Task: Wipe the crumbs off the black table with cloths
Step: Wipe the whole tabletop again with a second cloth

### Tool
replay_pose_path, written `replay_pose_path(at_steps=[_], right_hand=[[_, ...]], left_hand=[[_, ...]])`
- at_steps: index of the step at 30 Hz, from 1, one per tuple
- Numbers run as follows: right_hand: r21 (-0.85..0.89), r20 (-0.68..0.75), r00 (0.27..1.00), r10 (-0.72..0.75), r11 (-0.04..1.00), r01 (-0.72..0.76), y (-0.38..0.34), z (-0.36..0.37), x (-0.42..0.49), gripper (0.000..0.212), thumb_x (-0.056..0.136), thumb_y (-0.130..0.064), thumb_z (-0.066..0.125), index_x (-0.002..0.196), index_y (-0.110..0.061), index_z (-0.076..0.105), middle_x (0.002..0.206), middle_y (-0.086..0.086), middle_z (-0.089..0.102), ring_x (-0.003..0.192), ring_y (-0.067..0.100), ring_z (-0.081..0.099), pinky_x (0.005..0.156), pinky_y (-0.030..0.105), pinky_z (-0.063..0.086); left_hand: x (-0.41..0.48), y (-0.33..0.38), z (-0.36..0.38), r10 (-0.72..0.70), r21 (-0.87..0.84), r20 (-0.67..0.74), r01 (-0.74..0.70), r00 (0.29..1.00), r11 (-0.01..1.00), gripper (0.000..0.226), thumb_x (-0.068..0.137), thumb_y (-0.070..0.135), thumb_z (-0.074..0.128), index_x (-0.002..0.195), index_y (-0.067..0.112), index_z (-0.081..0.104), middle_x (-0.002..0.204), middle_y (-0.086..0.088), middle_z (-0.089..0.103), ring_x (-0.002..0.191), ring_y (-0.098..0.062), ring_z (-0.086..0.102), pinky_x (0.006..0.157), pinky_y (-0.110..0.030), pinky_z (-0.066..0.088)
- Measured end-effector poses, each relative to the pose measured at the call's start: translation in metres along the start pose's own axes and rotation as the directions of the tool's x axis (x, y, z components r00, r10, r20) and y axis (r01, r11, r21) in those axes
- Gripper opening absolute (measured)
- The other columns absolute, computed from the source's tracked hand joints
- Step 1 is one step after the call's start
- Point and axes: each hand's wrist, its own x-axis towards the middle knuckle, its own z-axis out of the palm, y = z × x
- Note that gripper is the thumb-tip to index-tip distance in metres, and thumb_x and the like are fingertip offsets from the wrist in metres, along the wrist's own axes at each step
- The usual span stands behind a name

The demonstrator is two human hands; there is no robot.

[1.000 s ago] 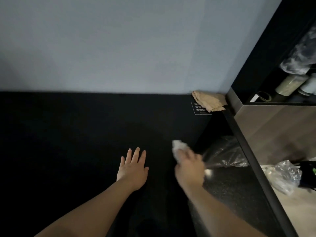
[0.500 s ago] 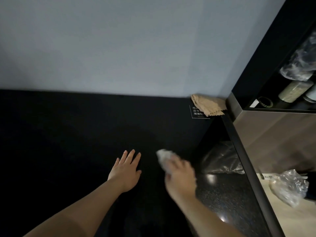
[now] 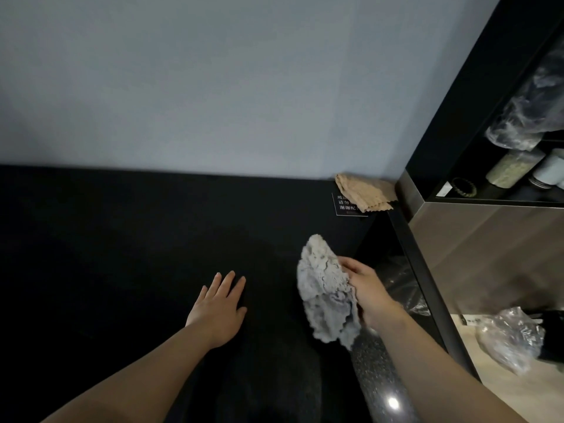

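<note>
Covering most of the view, the black worktop (image 3: 106, 239) runs back to a pale wall, and no crumbs can be made out on its dark surface, so the wiping has to go by area rather than by sight. To the right stands a dark shelf unit (image 3: 488, 148) with jars and wrapped things on it, and a clear bin liner (image 3: 406, 288) hangs just past the worktop's right edge. That looks like the sensible place to sweep toward.

The left hand (image 3: 218, 309) lies palm down on the worktop, fingers (image 3: 227, 280) spread, bracing the body. The right hand (image 3: 363, 288) holds a crumpled pale cloth (image 3: 326, 294) in a pinch between thumb and fingers, lifted clear of the surface and hanging loose. To wipe well, the cloth should probably be bunched under a flat palm, set down, and drawn in overlapping strokes toward the liner, so crumbs gather rather than scatter.

A folded tan cloth (image 3: 363, 193) sits in the far right corner against the wall, partly covering a small printed label (image 3: 343, 206).
</note>
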Motion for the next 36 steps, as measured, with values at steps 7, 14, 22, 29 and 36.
replay_pose_path(at_steps=[7,14,22,29,36], right_hand=[[-0.498,-0.404,0.898,-0.175,0.865,-0.056,0.023,-0.007,0.012,0.043,0.097,-0.038,0.043,0.134,-0.018,0.047,0.133,0.009,0.050,0.122,0.030,0.045,0.101,0.041,0.038],[-0.966,0.097,0.963,-0.250,0.208,0.151,0.031,0.008,0.000,0.033,0.093,-0.035,0.047,0.126,-0.035,0.052,0.125,-0.003,0.051,0.114,0.021,0.047,0.094,0.036,0.037],[-0.991,0.034,0.950,-0.310,0.112,0.072,0.058,0.016,0.002,0.057,0.091,-0.061,0.024,0.144,-0.042,0.019,0.158,0.000,-0.001,0.143,0.032,-0.003,0.113,0.051,0.001],[-0.892,0.448,0.852,-0.273,-0.211,0.401,0.093,-0.003,-0.001,0.050,0.075,-0.053,0.038,0.121,-0.038,0.052,0.134,-0.003,0.054,0.122,0.033,0.051,0.095,0.056,0.039],[-0.944,-0.305,0.831,-0.465,0.263,-0.199,0.082,-0.040,0.005,0.048,0.090,-0.038,0.038,0.137,-0.027,0.040,0.146,0.016,0.037,0.133,0.043,0.031,0.100,0.062,0.032]], left_hand=[[0.000,0.000,-0.003,0.007,-0.004,0.007,-0.007,1.000,1.000,0.066,0.101,0.038,0.034,0.151,0.023,-0.006,0.159,-0.003,-0.013,0.146,-0.025,-0.012,0.120,-0.042,0.004],[-0.001,-0.001,0.001,0.001,0.023,0.009,-0.001,1.000,1.000,0.066,0.101,0.043,0.029,0.150,0.025,-0.010,0.158,-0.002,-0.016,0.145,-0.024,-0.015,0.120,-0.042,0.002],[-0.003,-0.002,0.010,0.001,0.046,-0.035,0.000,0.999,0.999,0.064,0.101,0.046,0.022,0.149,0.024,-0.013,0.158,-0.002,-0.019,0.144,-0.024,-0.018,0.119,-0.041,-0.002],[-0.001,-0.002,0.012,-0.002,0.047,-0.040,0.004,0.999,0.999,0.064,0.101,0.046,0.022,0.149,0.023,-0.014,0.158,-0.002,-0.019,0.144,-0.024,-0.018,0.120,-0.042,-0.002],[0.000,0.004,0.015,-0.032,0.018,-0.051,0.033,0.998,0.999,0.063,0.102,0.044,0.022,0.149,0.021,-0.014,0.158,-0.003,-0.019,0.144,-0.026,-0.018,0.119,-0.044,-0.002]])
